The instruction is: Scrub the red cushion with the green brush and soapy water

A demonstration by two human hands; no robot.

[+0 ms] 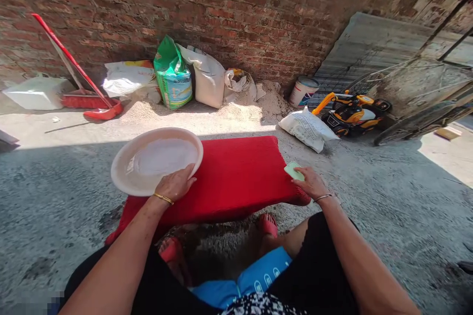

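Observation:
A wide, pale pink basin [121,177] with what looks like water in it stands on the left end of a low bench covered by a red cloth [236,172]. My left hand [175,183] grips the basin's near right rim, fingers over the edge and thumb outside. At the cloth's right end, my right hand [312,182] holds a flat, pale green rounded rectangle [293,169], about the size of a soap bar; its exact kind is unclear. The cloth hangs down over the bench's sides, hiding most of what is beneath.
Along the brick wall [236,15] stand a green sack [173,76], a white sack [209,78] and a bucket [303,92]. A red broom and dustpan [105,112] are at left. A toy excavator [351,115] and a white bag [308,129] lie right. My feet are below the bench.

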